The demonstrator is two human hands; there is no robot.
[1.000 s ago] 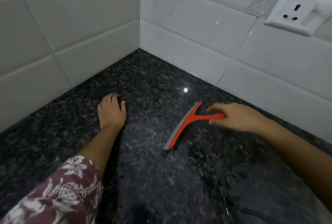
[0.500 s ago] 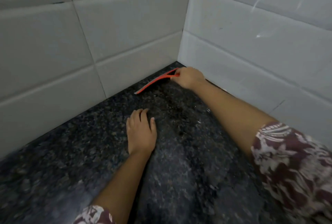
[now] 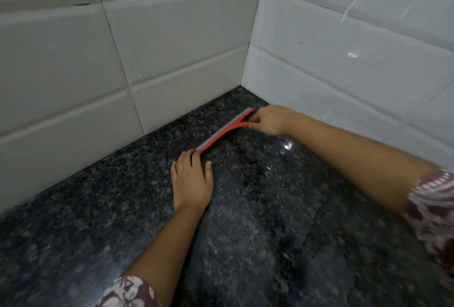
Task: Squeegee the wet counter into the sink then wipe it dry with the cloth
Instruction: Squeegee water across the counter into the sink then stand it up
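An orange squeegee (image 3: 224,132) with a grey blade lies blade-down on the dark speckled granite counter (image 3: 258,220), a little out from the tiled corner. My right hand (image 3: 269,119) grips its short handle at the blade's far end. My left hand (image 3: 191,183) rests flat on the counter, fingers slightly apart, its fingertips just touching the blade's near end. The stone to the right of the blade is glossy with water streaks and a bright glint. No sink or cloth is in view.
White tiled walls (image 3: 122,60) meet in a corner behind the squeegee and close off the counter at left and rear right. Both forearms wear maroon floral sleeves (image 3: 434,210). Open granite stretches toward the bottom of the view.
The squeegee went from mid-counter into the corner, then came back out a little toward my left hand. The view swung left, so the wall socket left the frame.
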